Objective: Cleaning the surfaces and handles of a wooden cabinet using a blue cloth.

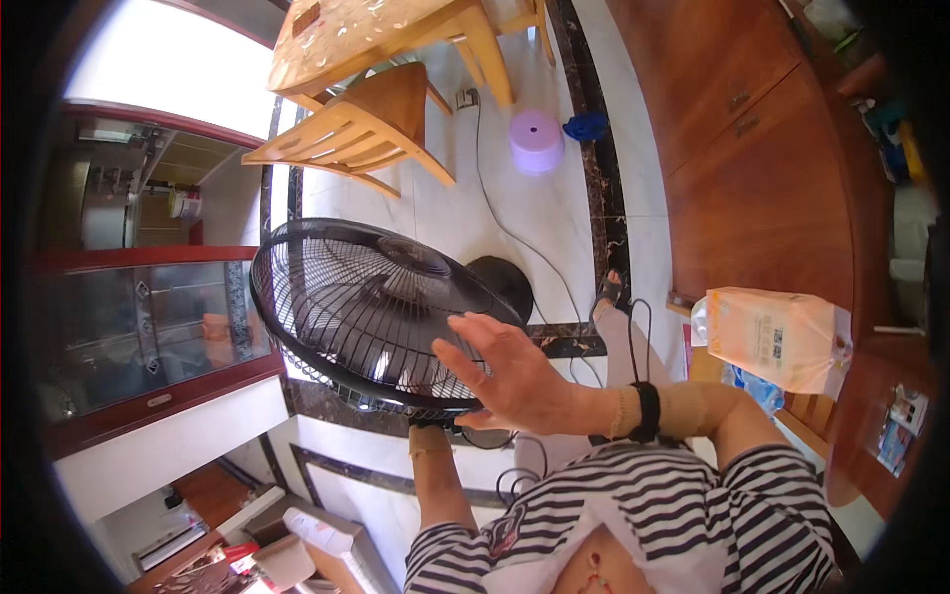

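Note:
A black floor fan (366,307) with a round wire cage stands in front of me, its head tilted. Its round dark base (503,287) shows behind the cage on the floor. My right hand (520,381) is held up by the near right edge of the cage, fingers spread, with nothing seen in it. A tan sleeve and a black band (646,412) circle that wrist. My left forearm (442,485) reaches up to the fan's lower edge. The left hand itself is hidden behind the fan, so its grip does not show.
A wooden chair (366,129) and table (366,40) stand beyond the fan. Past them sits a purple stool (535,144). A grey cable (505,230) crosses the floor. Wooden cabinets (762,168) line the right, beside an orange-white package (770,340). Glass sliding doors (148,327) are at left.

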The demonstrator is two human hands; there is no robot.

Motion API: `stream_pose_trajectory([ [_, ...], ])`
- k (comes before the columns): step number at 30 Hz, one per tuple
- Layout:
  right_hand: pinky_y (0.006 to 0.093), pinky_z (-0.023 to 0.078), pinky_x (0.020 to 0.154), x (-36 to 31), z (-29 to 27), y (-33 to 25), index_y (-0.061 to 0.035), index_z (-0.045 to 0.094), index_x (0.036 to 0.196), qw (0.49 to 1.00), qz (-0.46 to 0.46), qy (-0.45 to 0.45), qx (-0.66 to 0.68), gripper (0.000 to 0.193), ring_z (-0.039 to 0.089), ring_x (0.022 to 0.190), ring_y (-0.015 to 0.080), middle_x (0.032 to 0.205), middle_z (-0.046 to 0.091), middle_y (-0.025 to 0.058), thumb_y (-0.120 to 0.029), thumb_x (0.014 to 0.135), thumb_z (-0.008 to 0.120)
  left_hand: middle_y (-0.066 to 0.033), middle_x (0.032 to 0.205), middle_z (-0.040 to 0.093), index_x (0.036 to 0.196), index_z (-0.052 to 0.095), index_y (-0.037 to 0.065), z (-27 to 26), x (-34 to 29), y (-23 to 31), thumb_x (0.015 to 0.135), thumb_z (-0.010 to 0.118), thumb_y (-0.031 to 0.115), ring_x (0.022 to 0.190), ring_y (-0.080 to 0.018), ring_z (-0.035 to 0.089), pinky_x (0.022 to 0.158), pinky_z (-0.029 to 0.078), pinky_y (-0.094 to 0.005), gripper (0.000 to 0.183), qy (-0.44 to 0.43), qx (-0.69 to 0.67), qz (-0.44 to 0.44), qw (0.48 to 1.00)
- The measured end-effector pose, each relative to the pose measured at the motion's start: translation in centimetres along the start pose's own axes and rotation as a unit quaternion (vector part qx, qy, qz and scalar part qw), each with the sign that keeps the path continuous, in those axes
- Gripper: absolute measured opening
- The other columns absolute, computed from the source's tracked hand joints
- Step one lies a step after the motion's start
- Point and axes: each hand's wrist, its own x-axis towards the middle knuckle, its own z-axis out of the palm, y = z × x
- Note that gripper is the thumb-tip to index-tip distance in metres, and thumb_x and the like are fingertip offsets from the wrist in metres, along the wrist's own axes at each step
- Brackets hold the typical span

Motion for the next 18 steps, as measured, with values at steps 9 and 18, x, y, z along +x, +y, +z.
stream_pose_trajectory([
  [9,0.0433,0.047,0.097,1.5,-7.6,7.2,-0.0030,0.035,0.146,0.990,-0.039,-0.103,0.084,0.108,0.048,0.121,0.0391,0.135,0.043,0.0228,-0.030,0.056,0.089,-0.0123,0.114,0.062,0.122,0.057,0.003,1.7,1.8,8.2,0.094,0.056,0.021,0.101,-0.0230,0.061,0.086,0.051,-0.0376,0.033,-0.009,-0.018,-0.098,0.995],
  [18,0.0403,0.055,0.074,3.6,-12.6,13.1,-0.0018,0.042,0.138,0.962,-0.033,-0.267,0.056,0.075,0.065,0.085,0.0318,0.121,0.054,0.0151,-0.023,0.074,0.077,-0.0107,0.110,0.063,0.119,0.059,0.002,4.5,1.1,13.4,0.093,0.059,0.020,0.098,-0.0214,0.062,0.084,0.051,-0.0362,0.032,-0.010,-0.087,-0.157,0.984],
])
